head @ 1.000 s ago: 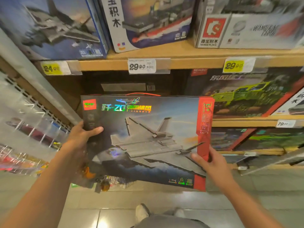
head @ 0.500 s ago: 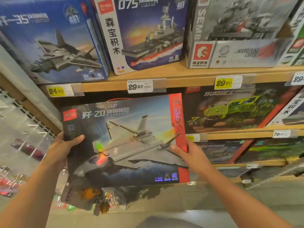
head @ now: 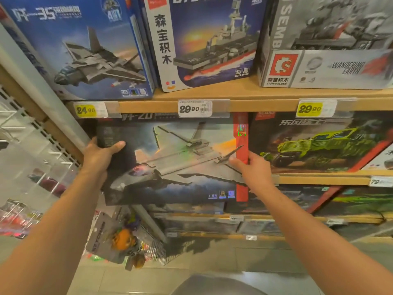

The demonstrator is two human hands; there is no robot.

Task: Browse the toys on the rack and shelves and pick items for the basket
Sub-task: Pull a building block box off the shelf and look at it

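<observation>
Item: jet box [head: 174,165], held upright, face outward, top edge tucked under the upper shelf [head: 251,105], apparently for viewing or reshelving. Left hand [head: 100,156] grips its left edge, thumb across the front; right hand [head: 253,169] pinches the red right edge. Box spans between both hands.

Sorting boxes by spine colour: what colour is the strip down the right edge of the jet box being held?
Red, clearest in the head view, on the jet box.

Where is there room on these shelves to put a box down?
Bare wood shows on the top shelf in front of the ship box. Below, the jet box and truck box stand packed side by side.
</observation>
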